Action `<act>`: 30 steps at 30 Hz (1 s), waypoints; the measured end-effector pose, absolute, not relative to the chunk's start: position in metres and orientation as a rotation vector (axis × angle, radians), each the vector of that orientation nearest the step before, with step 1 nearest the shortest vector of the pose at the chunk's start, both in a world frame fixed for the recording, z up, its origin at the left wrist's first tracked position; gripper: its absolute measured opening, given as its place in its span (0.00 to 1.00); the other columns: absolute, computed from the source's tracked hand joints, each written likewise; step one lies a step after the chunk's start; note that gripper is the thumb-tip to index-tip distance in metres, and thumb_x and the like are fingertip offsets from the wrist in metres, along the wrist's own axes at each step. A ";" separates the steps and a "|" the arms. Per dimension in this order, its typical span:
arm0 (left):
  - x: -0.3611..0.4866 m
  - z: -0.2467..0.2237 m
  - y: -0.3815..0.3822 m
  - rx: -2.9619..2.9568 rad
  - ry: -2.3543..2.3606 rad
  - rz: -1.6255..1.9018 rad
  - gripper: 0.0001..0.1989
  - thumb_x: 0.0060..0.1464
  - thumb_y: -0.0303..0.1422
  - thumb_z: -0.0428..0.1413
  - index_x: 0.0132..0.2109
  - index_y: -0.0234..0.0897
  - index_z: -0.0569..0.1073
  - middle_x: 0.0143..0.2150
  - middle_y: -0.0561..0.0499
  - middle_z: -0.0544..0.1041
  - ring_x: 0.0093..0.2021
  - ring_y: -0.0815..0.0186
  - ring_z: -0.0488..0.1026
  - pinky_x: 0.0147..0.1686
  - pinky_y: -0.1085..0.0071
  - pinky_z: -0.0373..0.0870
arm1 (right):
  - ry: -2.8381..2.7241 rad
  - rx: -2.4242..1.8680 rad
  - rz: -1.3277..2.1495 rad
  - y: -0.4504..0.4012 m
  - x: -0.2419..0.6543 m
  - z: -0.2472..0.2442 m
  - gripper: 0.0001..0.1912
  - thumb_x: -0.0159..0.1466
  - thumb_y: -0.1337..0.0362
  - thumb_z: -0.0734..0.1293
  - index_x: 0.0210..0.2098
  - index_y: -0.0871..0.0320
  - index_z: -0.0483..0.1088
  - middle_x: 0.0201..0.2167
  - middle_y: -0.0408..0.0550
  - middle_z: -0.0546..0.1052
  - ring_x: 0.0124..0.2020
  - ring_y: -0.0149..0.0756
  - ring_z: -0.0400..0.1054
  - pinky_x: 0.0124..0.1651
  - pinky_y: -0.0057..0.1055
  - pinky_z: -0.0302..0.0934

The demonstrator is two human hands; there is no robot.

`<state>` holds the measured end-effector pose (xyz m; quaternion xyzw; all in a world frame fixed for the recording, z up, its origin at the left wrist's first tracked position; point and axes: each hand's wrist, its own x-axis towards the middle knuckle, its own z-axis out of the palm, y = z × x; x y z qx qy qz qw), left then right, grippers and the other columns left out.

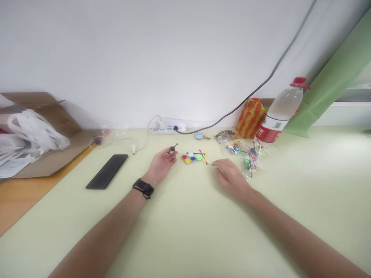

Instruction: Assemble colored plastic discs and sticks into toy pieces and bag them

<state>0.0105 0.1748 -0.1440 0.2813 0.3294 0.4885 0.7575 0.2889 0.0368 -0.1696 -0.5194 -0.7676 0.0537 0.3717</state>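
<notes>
Bare table (185, 231) lies open in front; phone (107, 171) left, bottle (278, 112) and bag (251, 117) crowd the back right.

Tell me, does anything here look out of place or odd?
Little stands out. The bottle by the wall leans on the striped bag instead of standing upright. Small coloured parts lie loose between the hands, and a phone lies askew.

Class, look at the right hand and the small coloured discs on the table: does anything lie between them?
Yes. A few thin coloured sticks lie on the table between the right hand and the coloured discs; nothing else does.
</notes>
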 end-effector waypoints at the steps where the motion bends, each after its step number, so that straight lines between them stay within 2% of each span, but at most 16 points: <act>1: 0.011 -0.144 0.175 0.622 0.720 1.071 0.07 0.62 0.27 0.57 0.44 0.30 0.78 0.36 0.42 0.79 0.35 0.65 0.76 0.34 0.71 0.73 | -1.974 -1.320 0.145 0.036 0.288 -0.170 0.17 0.71 0.70 0.59 0.55 0.56 0.71 0.51 0.55 0.79 0.54 0.49 0.70 0.58 0.52 0.66; 6: 0.011 -0.144 0.173 0.667 0.723 1.090 0.07 0.61 0.29 0.60 0.45 0.33 0.78 0.38 0.42 0.80 0.38 0.64 0.78 0.35 0.71 0.73 | -2.060 -1.319 0.174 0.034 0.281 -0.171 0.22 0.71 0.69 0.60 0.63 0.55 0.67 0.58 0.55 0.76 0.60 0.50 0.67 0.62 0.54 0.64; 11: 0.011 -0.142 0.172 0.698 0.744 1.080 0.08 0.59 0.26 0.59 0.46 0.33 0.78 0.45 0.37 0.81 0.39 0.64 0.79 0.39 0.70 0.73 | -2.111 -1.370 0.143 0.035 0.281 -0.172 0.20 0.72 0.66 0.61 0.62 0.56 0.67 0.57 0.56 0.76 0.59 0.52 0.66 0.60 0.56 0.64; 14: 0.013 -0.142 0.172 0.697 0.783 1.071 0.07 0.61 0.31 0.59 0.44 0.32 0.77 0.48 0.36 0.81 0.38 0.63 0.78 0.39 0.69 0.74 | -2.131 -1.364 0.132 0.035 0.281 -0.172 0.19 0.72 0.66 0.61 0.61 0.55 0.67 0.57 0.56 0.77 0.59 0.52 0.66 0.59 0.55 0.64; 17: 0.017 -0.146 0.171 0.856 0.892 1.120 0.08 0.59 0.34 0.63 0.41 0.33 0.78 0.45 0.40 0.81 0.39 0.63 0.78 0.38 0.70 0.72 | -2.134 -1.353 0.133 0.034 0.281 -0.173 0.19 0.71 0.66 0.61 0.61 0.54 0.68 0.57 0.56 0.77 0.58 0.52 0.66 0.58 0.54 0.64; 21: 0.015 -0.154 0.169 1.191 1.014 1.199 0.04 0.53 0.26 0.66 0.35 0.36 0.79 0.38 0.48 0.80 0.37 0.65 0.75 0.37 0.73 0.68 | -2.146 -1.373 0.126 0.033 0.281 -0.173 0.18 0.72 0.65 0.61 0.60 0.54 0.68 0.56 0.55 0.77 0.58 0.52 0.66 0.58 0.53 0.63; 23: 0.012 -0.156 0.168 1.376 1.065 1.199 0.05 0.54 0.25 0.66 0.32 0.38 0.79 0.35 0.50 0.79 0.41 0.62 0.74 0.39 0.74 0.67 | -2.154 -1.383 0.127 0.033 0.280 -0.173 0.18 0.72 0.65 0.61 0.60 0.55 0.68 0.57 0.55 0.76 0.58 0.52 0.66 0.58 0.53 0.63; 25: 0.009 -0.157 0.168 1.481 1.097 1.206 0.06 0.53 0.24 0.66 0.32 0.39 0.80 0.35 0.48 0.79 0.48 0.57 0.73 0.44 0.73 0.68 | -2.164 -1.387 0.129 0.033 0.280 -0.172 0.17 0.72 0.65 0.62 0.59 0.55 0.68 0.57 0.55 0.76 0.58 0.52 0.65 0.58 0.53 0.62; 28: 0.009 -0.155 0.166 1.428 1.104 1.296 0.12 0.48 0.20 0.67 0.38 0.39 0.81 0.43 0.45 0.81 0.62 0.54 0.67 0.53 0.72 0.67 | -2.169 -1.387 0.124 0.033 0.280 -0.171 0.16 0.71 0.65 0.62 0.58 0.54 0.69 0.56 0.55 0.77 0.57 0.52 0.66 0.58 0.53 0.62; 30: 0.011 -0.152 0.162 1.388 1.101 1.350 0.16 0.46 0.18 0.68 0.41 0.40 0.80 0.48 0.44 0.80 0.67 0.54 0.62 0.58 0.71 0.66 | -2.169 -1.387 0.120 0.032 0.280 -0.170 0.16 0.71 0.65 0.62 0.58 0.54 0.69 0.55 0.55 0.77 0.57 0.52 0.66 0.58 0.52 0.62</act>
